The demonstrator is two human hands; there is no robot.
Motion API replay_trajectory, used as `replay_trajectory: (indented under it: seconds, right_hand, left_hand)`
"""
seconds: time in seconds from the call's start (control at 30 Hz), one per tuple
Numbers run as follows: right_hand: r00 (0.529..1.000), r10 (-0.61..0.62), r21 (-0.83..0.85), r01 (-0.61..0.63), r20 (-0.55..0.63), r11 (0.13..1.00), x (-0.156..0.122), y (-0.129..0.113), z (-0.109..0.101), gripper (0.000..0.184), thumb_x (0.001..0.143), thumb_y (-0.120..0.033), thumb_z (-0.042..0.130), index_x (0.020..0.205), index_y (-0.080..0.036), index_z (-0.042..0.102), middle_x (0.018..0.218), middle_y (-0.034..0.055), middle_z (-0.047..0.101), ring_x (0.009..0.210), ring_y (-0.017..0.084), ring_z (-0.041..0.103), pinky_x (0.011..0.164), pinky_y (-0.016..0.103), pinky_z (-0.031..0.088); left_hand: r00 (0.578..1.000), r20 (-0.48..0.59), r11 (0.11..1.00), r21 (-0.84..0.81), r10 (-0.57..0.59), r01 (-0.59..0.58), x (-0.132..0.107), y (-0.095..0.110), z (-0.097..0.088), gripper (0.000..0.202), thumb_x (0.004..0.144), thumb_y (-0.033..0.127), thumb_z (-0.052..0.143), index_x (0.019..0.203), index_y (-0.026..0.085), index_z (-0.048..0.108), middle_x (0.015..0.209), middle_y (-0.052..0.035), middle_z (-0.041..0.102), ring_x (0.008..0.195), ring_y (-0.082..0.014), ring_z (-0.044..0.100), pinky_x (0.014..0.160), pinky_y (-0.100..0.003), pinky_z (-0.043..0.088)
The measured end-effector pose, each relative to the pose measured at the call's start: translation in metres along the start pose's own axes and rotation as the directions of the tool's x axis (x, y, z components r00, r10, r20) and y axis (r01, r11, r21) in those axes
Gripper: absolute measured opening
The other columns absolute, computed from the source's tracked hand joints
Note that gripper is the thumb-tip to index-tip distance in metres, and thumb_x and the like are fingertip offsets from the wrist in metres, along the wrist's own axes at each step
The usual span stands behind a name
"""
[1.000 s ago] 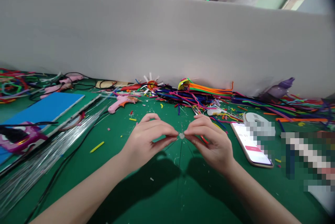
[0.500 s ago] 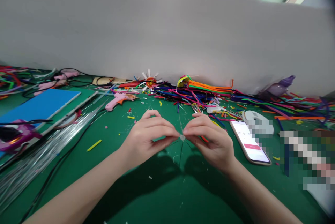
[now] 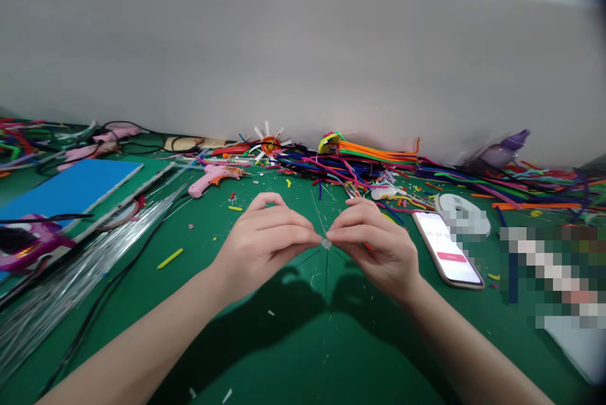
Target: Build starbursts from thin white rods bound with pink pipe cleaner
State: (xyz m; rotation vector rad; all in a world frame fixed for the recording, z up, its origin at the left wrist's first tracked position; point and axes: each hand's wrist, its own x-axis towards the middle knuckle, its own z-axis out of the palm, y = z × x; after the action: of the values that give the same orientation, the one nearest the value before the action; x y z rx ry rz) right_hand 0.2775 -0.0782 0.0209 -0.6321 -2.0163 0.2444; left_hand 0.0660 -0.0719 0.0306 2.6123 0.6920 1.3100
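Both my hands meet above the green mat (image 3: 303, 342). My left hand (image 3: 262, 242) and my right hand (image 3: 376, 246) each pinch a tiny pale lump (image 3: 326, 243) from which several thin clear wires (image 3: 326, 269) fan out downward. The fingers of both hands are closed round that lump, fingertips nearly touching. Something red shows under my right palm; I cannot make out what it is.
A pink glue gun (image 3: 213, 176) lies behind my left hand. A heap of coloured pipe cleaners (image 3: 374, 165) runs along the grey partition (image 3: 303, 58). A phone (image 3: 447, 248) and a white tape roll (image 3: 461, 214) lie to the right, silver wire bundles (image 3: 80, 266) and a blue board (image 3: 71, 185) to the left.
Both hands stay pinched on the lump and have shifted slightly up and away from me. The view has tilted a little downward.
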Motion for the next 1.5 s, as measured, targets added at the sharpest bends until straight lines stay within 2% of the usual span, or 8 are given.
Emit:
replay_trajectory:
  seconds: [0.2, 0.33, 0.5, 0.63, 0.9, 1.07, 1.23, 1.5]
  right_hand:
    - [1.000, -0.020, -0.010, 0.020, 0.012, 1.000, -0.001, 0.002, -0.001, 0.016, 0.083, -0.011, 0.060, 0.091, -0.024, 0.066, 0.082, 0.0004, 0.068, 0.076, 0.012, 0.063, 0.094, 0.043, 0.043]
    - [1.000, -0.016, -0.038, 0.016, -0.007, 0.999, 0.000, 0.004, -0.001, 0.015, 0.084, -0.012, 0.060, 0.090, -0.024, 0.066, 0.083, -0.0004, 0.070, 0.076, 0.012, 0.064, 0.095, 0.042, 0.043]
    - [0.994, 0.094, -0.067, -0.090, 0.053, 0.994, -0.001, 0.003, 0.000, 0.017, 0.084, -0.013, 0.057, 0.094, -0.024, 0.064, 0.089, 0.0002, 0.071, 0.083, 0.013, 0.065, 0.099, 0.043, 0.041]
    - [0.981, 0.193, -0.096, -0.189, 0.024, 0.977, -0.002, 0.000, 0.003, 0.014, 0.080, -0.019, 0.060, 0.093, -0.023, 0.065, 0.088, -0.0001, 0.072, 0.081, 0.014, 0.066, 0.098, 0.042, 0.041]
    - [0.980, 0.193, -0.114, -0.188, 0.043, 0.976, -0.002, -0.003, 0.004, 0.018, 0.077, -0.023, 0.062, 0.094, -0.023, 0.065, 0.090, 0.0011, 0.072, 0.083, 0.016, 0.066, 0.098, 0.043, 0.041]
    - [0.986, 0.163, -0.228, -0.152, 0.031, 0.962, -0.003, -0.005, 0.006, 0.014, 0.079, -0.020, 0.060, 0.092, -0.023, 0.065, 0.087, 0.0003, 0.072, 0.081, 0.014, 0.065, 0.098, 0.041, 0.040]
    - [0.987, 0.145, -0.316, -0.118, 0.064, 0.941, -0.003, -0.010, 0.006, 0.015, 0.082, -0.017, 0.058, 0.093, -0.023, 0.066, 0.089, 0.0007, 0.072, 0.082, 0.015, 0.065, 0.099, 0.043, 0.038]
    - [0.985, 0.157, -0.302, -0.128, 0.075, 0.945, -0.002, -0.014, 0.005, 0.015, 0.084, -0.017, 0.057, 0.094, -0.023, 0.067, 0.089, 0.0001, 0.072, 0.081, 0.014, 0.064, 0.098, 0.043, 0.039]
  left_hand:
    - [1.000, -0.003, 1.000, 0.008, 0.007, -0.007, 0.001, 0.002, 0.003, 0.013, 0.084, 0.013, 0.060, 0.090, 0.023, 0.066, 0.084, 0.0010, 0.072, 0.071, -0.0110, 0.063, 0.082, -0.034, 0.041]
    - [0.999, 0.001, 0.999, -0.008, -0.050, 0.050, 0.001, 0.001, 0.007, 0.011, 0.084, 0.013, 0.060, 0.089, 0.022, 0.064, 0.084, 0.0019, 0.072, 0.073, -0.0100, 0.064, 0.086, -0.032, 0.040]
    - [0.986, 0.009, 0.985, -0.051, -0.167, 0.167, -0.002, -0.001, 0.011, 0.006, 0.085, 0.016, 0.060, 0.088, 0.021, 0.062, 0.081, 0.0017, 0.070, 0.073, -0.0112, 0.061, 0.084, -0.032, 0.041]
    - [0.975, 0.038, 0.974, -0.043, -0.221, 0.222, -0.003, -0.002, 0.013, 0.004, 0.086, 0.019, 0.059, 0.088, 0.021, 0.062, 0.081, 0.0016, 0.069, 0.072, -0.0118, 0.060, 0.082, -0.032, 0.041]
    - [0.972, 0.078, 0.975, -0.012, -0.221, 0.222, -0.002, -0.004, 0.013, 0.005, 0.088, 0.021, 0.056, 0.087, 0.021, 0.061, 0.080, 0.0011, 0.068, 0.072, -0.0123, 0.059, 0.081, -0.032, 0.041]
    - [0.973, 0.117, 0.980, 0.019, -0.201, 0.200, -0.003, -0.003, 0.013, 0.005, 0.088, 0.020, 0.056, 0.087, 0.020, 0.061, 0.081, 0.0017, 0.069, 0.073, -0.0113, 0.059, 0.084, -0.033, 0.040]
    - [0.986, 0.085, 0.987, 0.086, -0.144, 0.136, -0.003, -0.003, 0.015, 0.006, 0.087, 0.018, 0.056, 0.087, 0.020, 0.061, 0.083, 0.0015, 0.070, 0.074, -0.0107, 0.061, 0.086, -0.032, 0.040]
    - [0.995, 0.064, 0.988, 0.144, -0.073, 0.063, -0.005, -0.003, 0.014, 0.008, 0.086, 0.016, 0.057, 0.091, 0.021, 0.061, 0.086, 0.0018, 0.071, 0.074, -0.0106, 0.062, 0.090, -0.033, 0.040]
